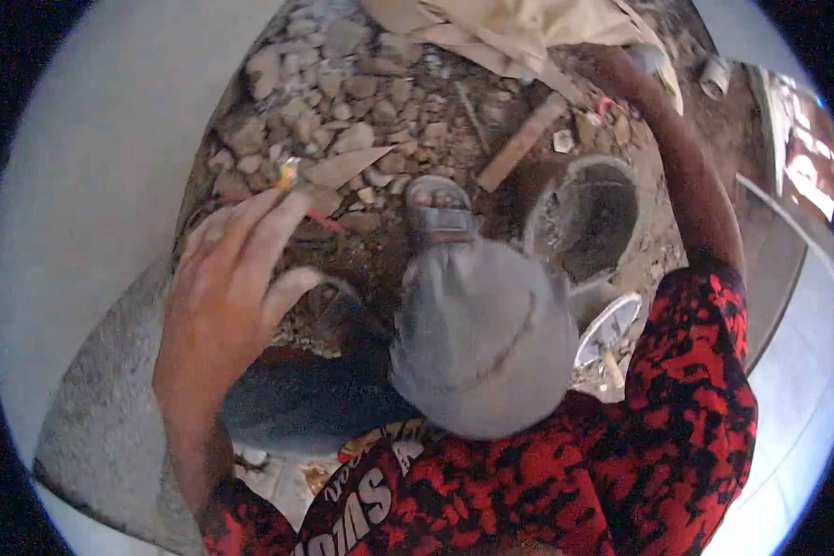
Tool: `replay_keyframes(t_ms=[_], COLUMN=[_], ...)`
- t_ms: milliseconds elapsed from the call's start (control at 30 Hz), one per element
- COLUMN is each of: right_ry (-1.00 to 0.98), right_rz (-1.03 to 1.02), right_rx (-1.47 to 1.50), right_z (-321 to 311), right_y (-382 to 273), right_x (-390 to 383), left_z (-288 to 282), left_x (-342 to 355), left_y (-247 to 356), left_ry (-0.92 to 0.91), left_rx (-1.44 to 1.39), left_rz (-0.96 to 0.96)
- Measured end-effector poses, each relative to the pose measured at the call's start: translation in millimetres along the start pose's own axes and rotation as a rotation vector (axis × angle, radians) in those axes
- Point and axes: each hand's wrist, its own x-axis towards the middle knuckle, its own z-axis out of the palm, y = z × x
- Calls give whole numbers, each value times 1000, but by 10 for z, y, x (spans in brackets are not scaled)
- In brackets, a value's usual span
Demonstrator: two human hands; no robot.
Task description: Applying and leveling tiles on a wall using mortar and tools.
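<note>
My left hand [232,296] is raised at left over the rubble, thumb and fingers apart; a small yellow object [287,171] shows just beyond its fingertips, whether touching I cannot tell. My right hand [607,69] reaches to a beige cloth or sack [491,23] at the top, its fingers blurred and partly hidden. Under that arm lie a wooden-looking bar [519,144] and a small red object [607,107]. Between my arms are my sandalled foot [435,204] and grey-clad knee [477,343].
Broken stones [357,88] cover the ground. A cement-stained bucket [593,222] stands right of my foot, with a round pale rimmed object [602,329] below it. A grey tin [713,79] lies at upper right. A pale smooth surface [83,157] borders the rubble at left.
</note>
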Motion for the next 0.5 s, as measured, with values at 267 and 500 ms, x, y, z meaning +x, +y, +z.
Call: replay_keyframes(t_ms=[267, 500], right_ry=[-134, 285], right_rz=[1092, 1361], right_rx=[1075, 1265], right_z=[446, 1127], right_y=[-291, -1152], right_x=[-2130, -2703], left_z=[1328, 2003], left_x=[1239, 1926], left_y=[-161, -124], left_ry=[-391, -389], left_rx=[65, -124], left_rz=[186, 322])
